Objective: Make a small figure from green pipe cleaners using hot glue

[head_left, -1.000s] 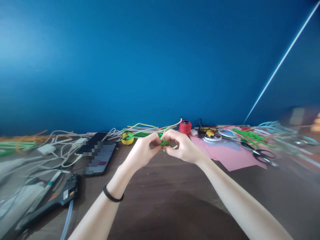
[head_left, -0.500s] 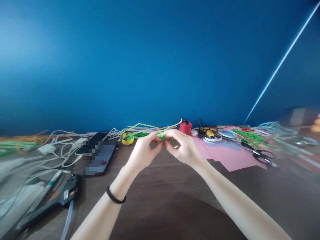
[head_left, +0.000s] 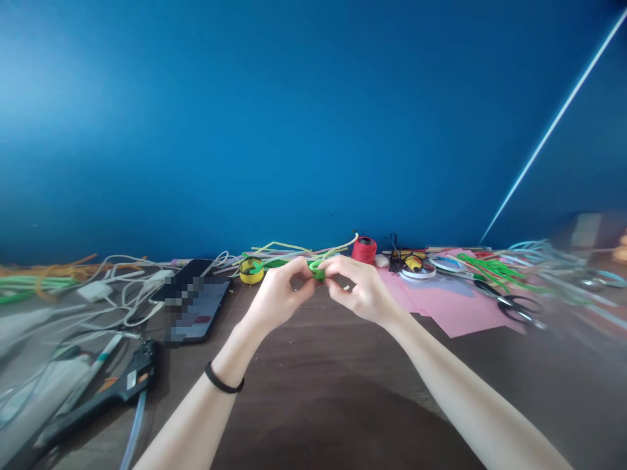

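Between my two hands, above the middle of the table, is a small bright green looped or folded piece (head_left: pixel 318 270); its exact kind is too small to make out. My left hand (head_left: pixel 283 290) pinches it from the left, thumb and forefinger curled together. From the right, my right hand (head_left: pixel 360 287) grips it between thumb and forefinger. Fingertips of both hands nearly meet at the green piece and hide part of it. A black band (head_left: pixel 224 378) circles my left wrist.
A phone (head_left: pixel 200 310), white cables (head_left: pixel 132 294) and a glue gun (head_left: pixel 132 382) lie left. At the back stand a yellow tape roll (head_left: pixel 251 271) and a red roll (head_left: pixel 364 250). Right are pink paper (head_left: pixel 455 310), scissors (head_left: pixel 519 310) and green strips (head_left: pixel 497 269).
The fingertips have shifted slightly around the green piece, and a looped shape now shows more clearly. My left hand has moved a little to the left. Both hands keep their hold.
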Demonstrator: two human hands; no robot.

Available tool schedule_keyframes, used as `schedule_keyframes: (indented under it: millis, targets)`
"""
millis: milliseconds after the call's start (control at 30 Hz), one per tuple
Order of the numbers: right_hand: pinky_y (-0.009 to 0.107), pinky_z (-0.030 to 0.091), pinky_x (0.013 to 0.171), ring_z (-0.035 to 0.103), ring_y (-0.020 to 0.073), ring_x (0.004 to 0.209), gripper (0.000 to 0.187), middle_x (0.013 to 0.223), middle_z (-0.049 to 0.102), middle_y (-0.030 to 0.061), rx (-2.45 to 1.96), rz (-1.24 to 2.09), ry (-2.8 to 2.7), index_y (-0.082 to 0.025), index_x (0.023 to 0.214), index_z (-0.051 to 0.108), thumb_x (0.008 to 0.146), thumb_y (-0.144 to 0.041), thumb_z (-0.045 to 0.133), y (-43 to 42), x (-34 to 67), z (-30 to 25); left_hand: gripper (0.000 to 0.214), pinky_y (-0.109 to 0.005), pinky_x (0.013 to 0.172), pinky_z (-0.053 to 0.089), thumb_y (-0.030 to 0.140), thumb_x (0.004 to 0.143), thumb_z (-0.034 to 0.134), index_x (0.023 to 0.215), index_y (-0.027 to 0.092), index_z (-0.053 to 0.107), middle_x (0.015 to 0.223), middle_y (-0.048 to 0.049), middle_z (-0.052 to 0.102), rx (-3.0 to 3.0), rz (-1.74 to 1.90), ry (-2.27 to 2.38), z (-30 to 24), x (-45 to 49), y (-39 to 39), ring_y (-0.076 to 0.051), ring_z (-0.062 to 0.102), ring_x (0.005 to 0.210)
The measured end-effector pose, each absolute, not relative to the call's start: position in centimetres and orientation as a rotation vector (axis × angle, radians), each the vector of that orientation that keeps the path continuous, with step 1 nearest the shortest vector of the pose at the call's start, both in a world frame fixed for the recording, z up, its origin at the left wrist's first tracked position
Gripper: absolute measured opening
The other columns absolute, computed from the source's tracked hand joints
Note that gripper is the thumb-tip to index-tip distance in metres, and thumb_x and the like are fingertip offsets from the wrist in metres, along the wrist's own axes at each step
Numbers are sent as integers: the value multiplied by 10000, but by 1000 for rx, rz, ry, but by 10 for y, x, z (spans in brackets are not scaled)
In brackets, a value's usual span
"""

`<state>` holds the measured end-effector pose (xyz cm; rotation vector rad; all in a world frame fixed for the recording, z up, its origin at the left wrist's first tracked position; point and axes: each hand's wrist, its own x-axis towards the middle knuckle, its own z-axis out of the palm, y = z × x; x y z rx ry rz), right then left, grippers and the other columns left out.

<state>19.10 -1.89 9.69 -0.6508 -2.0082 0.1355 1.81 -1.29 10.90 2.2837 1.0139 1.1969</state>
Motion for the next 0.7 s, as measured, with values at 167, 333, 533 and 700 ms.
schedule_keyframes:
  millis: [167,333,533,700]
  targets:
    - [315,482,766,600,183,878,75,836,626,47,-654,248,-1966,-188,792,550,788,-123,513,-18,192,98,89,-201,555,373,173,745,505,667,183,463,626,46,509,2253,1245,1015,107,19,-12,-88,463,587]
    - [313,509,777,612,170,885,154,932,624,59,-661,493,-1903,-182,886,567,775,-96,503,-16,195,96,116,-208,579,382,177,757,516,660,183,452,637,44,508,2290,1279,999,105,18,-10,-91,468,603]
    - [297,524,741,629,146,817,160,900,631,43,-704,611,-1830,-196,933,524,786,-136,544,-15,196,95,147,-216,621,400,113,723,535,650,187,430,683,33,530,2368,1318,970,102,20,-8,-102,499,656]
    - [293,527,722,629,145,798,125,901,635,40,-725,626,-1861,-195,918,556,798,-162,549,-16,196,96,150,-229,640,421,65,681,536,653,190,458,720,25,581,2392,1329,1008,104,20,-10,-118,540,686]
